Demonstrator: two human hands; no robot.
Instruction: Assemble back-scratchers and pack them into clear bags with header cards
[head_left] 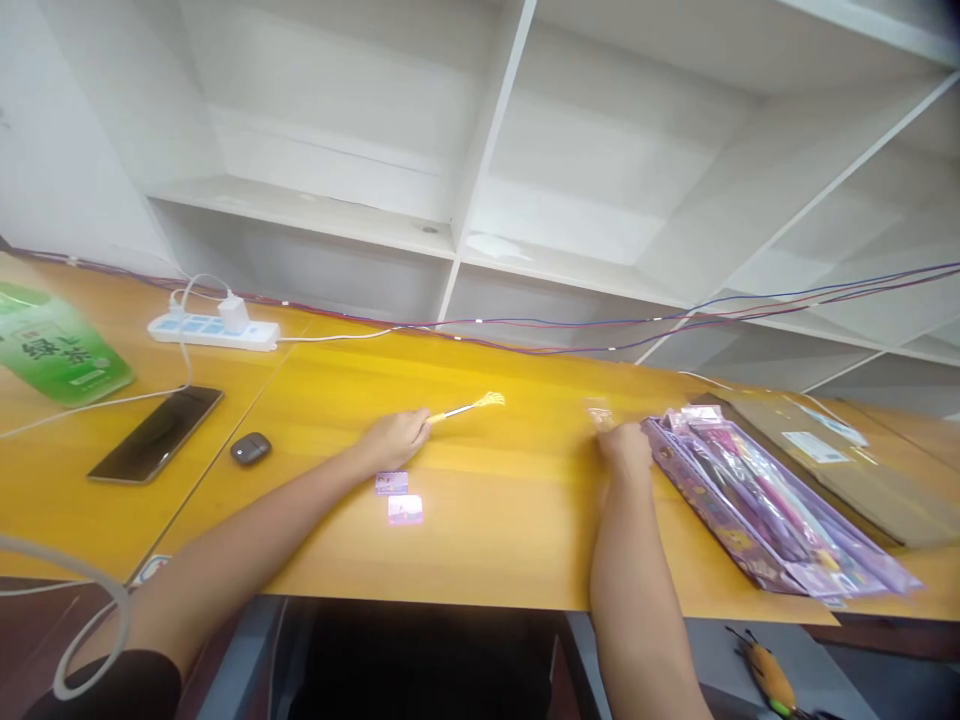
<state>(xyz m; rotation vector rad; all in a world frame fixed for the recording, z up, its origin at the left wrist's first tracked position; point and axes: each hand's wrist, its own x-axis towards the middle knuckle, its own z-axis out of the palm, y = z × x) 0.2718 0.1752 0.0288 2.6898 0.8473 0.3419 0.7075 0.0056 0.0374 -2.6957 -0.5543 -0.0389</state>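
Observation:
My left hand [394, 440] is closed around the yellow handle of a thin stick [463, 409], held over the middle of the desk. The stick has a silver shaft and a yellow, clawed or brush-like tip pointing right. Just below this hand lie two small purple cards [406, 510]. On the right, my right hand [625, 447] is closed beside an open purple patterned box [694, 510]. A clear plastic wrapper [599, 412] shows at its fingers, blurred. Inside the box are several long items in clear packaging [750, 480].
A flat cardboard box [862, 480] lies behind the purple box. Leftward are a phone [157, 435], a dark earbud case [250, 448], a white power strip [214, 331] and a green bag [64, 350]. Cables [525, 350] run along the desk's back, below white shelves [337, 200].

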